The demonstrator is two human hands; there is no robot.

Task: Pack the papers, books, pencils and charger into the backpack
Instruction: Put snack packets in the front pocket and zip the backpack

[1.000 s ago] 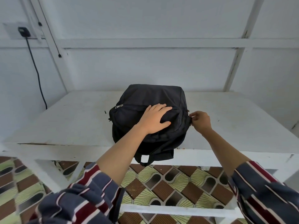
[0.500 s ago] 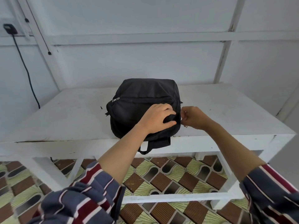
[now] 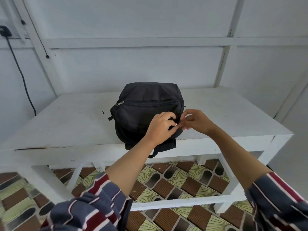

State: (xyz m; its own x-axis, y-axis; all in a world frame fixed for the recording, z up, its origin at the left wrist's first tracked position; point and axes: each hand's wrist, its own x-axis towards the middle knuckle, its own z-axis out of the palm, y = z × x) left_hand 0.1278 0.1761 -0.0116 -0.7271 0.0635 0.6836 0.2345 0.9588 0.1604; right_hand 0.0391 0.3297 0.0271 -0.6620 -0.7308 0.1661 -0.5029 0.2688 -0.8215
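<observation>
1. We find the black backpack (image 3: 146, 104) lying on the white table (image 3: 66, 124), close to the front edge. One strap (image 3: 154, 153) hangs over that edge.
2. A small metal pull (image 3: 176, 124) shows at the near right corner of the backpack, between the two hands.
3. The left hand (image 3: 159, 129) has its fingers curled. It grips a fold of the backpack fabric just beside the metal pull.
4. The right hand (image 3: 197, 121) has thumb and fingertips drawn together in a pinch at the metal pull. We cannot tell how much of the pull lies inside the pinch.
5. A second zipper pull (image 3: 120, 103) sits at the far left end of the front panel zip, well apart from both hands.
6. Both forearms are bare, and the striped sleeves (image 3: 93, 202) are bunched near the elbows.
7. A patterned tile floor (image 3: 166, 184) shows under the table.
8. A white wall (image 3: 133, 64) stands behind the table. At its left, a black cable (image 3: 21, 75) runs down from a plug (image 3: 4, 30).
</observation>
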